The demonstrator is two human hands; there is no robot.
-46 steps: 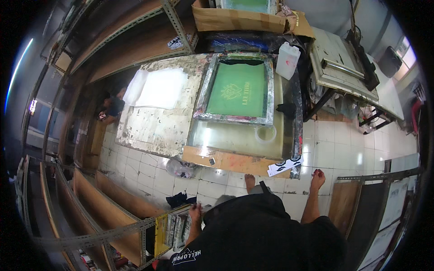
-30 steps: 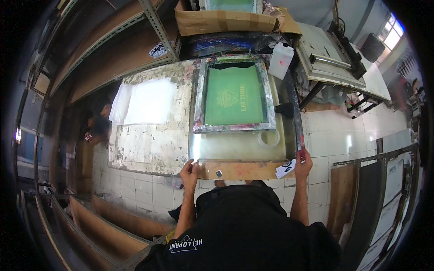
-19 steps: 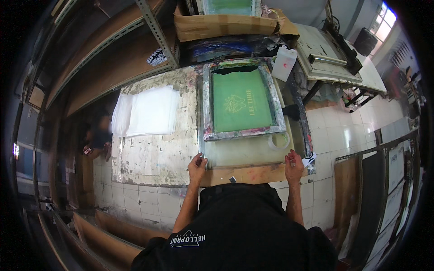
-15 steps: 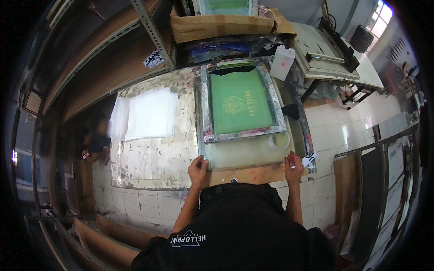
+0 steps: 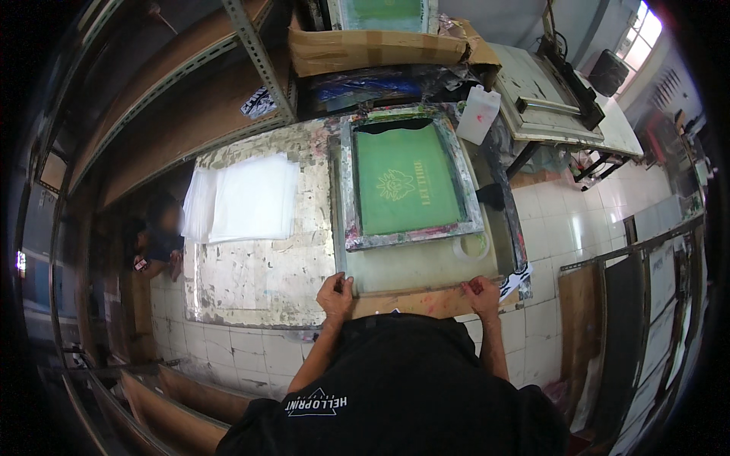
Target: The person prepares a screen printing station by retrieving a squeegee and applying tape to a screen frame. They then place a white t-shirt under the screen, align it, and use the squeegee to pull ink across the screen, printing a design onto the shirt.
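Shelving of slotted metal and brown boards [image 5: 194,121] stands on the left, reaching past the far left part of my desk [image 5: 251,281], whose pale top is scuffed and flecked with grey. On the right part of the desk lies a pale, glossy panel [image 5: 403,273], with a tan strip [image 5: 407,305] running along its near edge. Over the far part of the panel sits a printing screen [image 5: 407,182], green mesh with a yellowish crest and lettering, in a frame stained with many colours. Well apart from it, on the left, lies a stack of white sheets [image 5: 255,199], fanned out along the left edge. Just right of the screen's far corner stands a white jug [image 5: 479,115] with a red mark. My left hand [image 5: 335,296] is at the panel's near left corner, thumb and fingers bent with a small gap between them. My right hand [image 5: 480,295] is farther right along the near edge, fingers curled toward the thumb. I cannot tell whether either grips anything. A clear ring [image 5: 461,251] lies between my right hand and the screen, close against the frame.
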